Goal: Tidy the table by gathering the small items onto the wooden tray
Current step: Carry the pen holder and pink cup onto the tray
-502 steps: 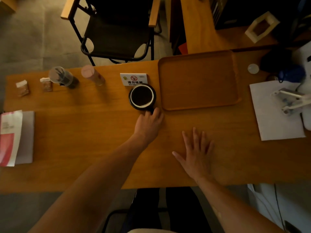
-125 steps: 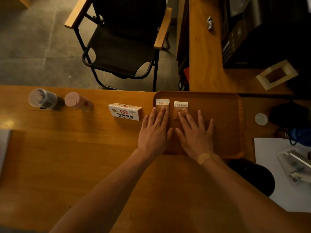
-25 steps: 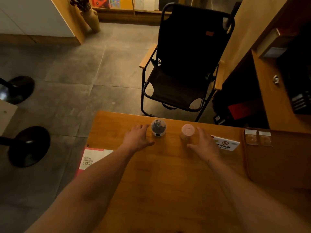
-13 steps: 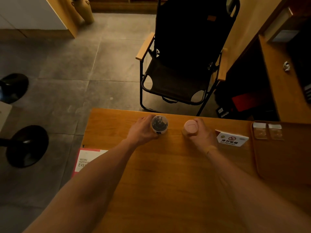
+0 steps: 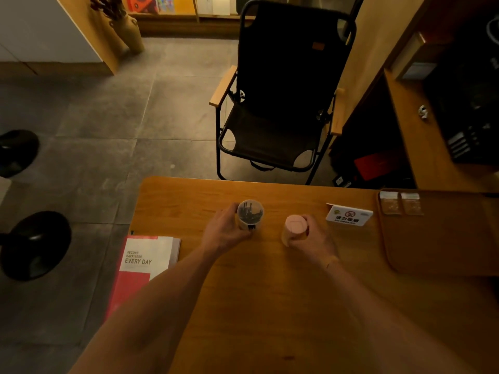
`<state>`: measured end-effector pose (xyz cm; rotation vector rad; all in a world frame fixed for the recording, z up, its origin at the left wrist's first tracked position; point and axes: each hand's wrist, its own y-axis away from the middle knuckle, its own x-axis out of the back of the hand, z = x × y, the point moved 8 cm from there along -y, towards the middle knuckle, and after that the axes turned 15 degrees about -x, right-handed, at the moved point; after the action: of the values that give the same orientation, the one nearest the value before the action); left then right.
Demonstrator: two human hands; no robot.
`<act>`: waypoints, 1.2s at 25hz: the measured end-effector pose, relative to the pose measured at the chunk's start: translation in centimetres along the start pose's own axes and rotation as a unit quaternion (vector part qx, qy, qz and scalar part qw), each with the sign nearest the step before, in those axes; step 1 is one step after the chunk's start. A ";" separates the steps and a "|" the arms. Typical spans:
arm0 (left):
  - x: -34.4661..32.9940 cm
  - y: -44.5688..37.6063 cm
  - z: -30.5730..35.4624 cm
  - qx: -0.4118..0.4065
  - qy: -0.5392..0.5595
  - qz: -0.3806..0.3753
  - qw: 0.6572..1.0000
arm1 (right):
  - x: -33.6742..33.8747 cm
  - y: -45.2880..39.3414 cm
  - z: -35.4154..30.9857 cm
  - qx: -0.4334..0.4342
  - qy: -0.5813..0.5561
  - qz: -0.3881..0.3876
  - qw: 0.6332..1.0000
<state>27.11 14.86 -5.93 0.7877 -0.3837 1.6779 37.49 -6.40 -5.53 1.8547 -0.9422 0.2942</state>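
Observation:
My left hand [image 5: 225, 233] grips a clear jar [image 5: 250, 214] with dark pieces inside, standing on the wooden table [image 5: 270, 306]. A small pink-lidded jar [image 5: 295, 228] stands to its right, and my right hand [image 5: 314, 240] is curled round it. The wooden tray [image 5: 442, 244] lies at the table's right edge of the view, partly cut off. Two small clear packets [image 5: 401, 203] lie side by side in the tray's far left corner. A white no-smoking sign [image 5: 349, 215] stands on the table between the pink jar and the tray.
A red and white booklet [image 5: 140, 265] lies at the table's left edge. A black folding chair [image 5: 280, 103] stands on the floor beyond the far edge. Two black stool bases [image 5: 35, 244] sit on the floor to the left. A wooden counter [image 5: 421, 147] rises at the right.
One second ago both hands were open beside the jars; half a second ago they closed round them. Since then both hands keep their grips, and the jars stay in place on the table.

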 end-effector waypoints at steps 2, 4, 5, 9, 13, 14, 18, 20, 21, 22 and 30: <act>-0.3 1.5 1.4 0.001 0.023 0.005 1.000 | 0.2 1.8 0.9 -0.004 -0.023 -0.017 1.000; -0.5 3.2 3.2 -0.006 0.034 0.010 0.999 | 0.5 4.2 1.6 0.008 -0.039 -0.025 0.999; -0.6 4.1 4.2 -0.013 0.034 0.010 0.999 | 0.8 5.4 1.9 0.017 -0.045 -0.027 0.998; -1.2 7.3 8.8 -0.026 0.068 0.015 0.997 | 3.6 10.1 3.7 0.056 -0.075 -0.012 0.996; -2.3 9.2 14.5 -0.055 0.075 0.004 0.996 | 7.9 13.6 7.2 0.068 -0.114 -0.006 0.991; -2.8 9.6 16.1 -0.063 0.073 -0.001 0.995 | 9.2 14.5 8.5 0.068 -0.129 -0.007 0.989; -5.2 11.0 21.8 -0.087 0.080 -0.013 0.993 | 13.7 17.6 13.1 0.062 -0.213 -0.012 0.975; -7.1 11.6 24.6 -0.099 0.080 -0.027 0.992 | 15.9 19.1 15.8 0.063 -0.239 -0.002 0.969; -8.0 11.8 25.8 -0.104 0.080 -0.033 0.991 | 16.8 19.7 17.0 0.065 -0.245 0.005 0.967; -9.1 12.1 27.1 -0.107 0.081 -0.040 0.990 | 17.6 20.3 18.3 0.065 -0.248 0.012 0.966; -17.2 13.3 35.8 -0.126 0.092 -0.081 0.985 | 23.5 23.5 28.3 0.059 -0.275 0.063 0.958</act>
<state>26.46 -23.75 10.22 0.4610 -0.3831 1.5001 30.66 -46.57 10.10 2.0330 -1.4486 -0.1061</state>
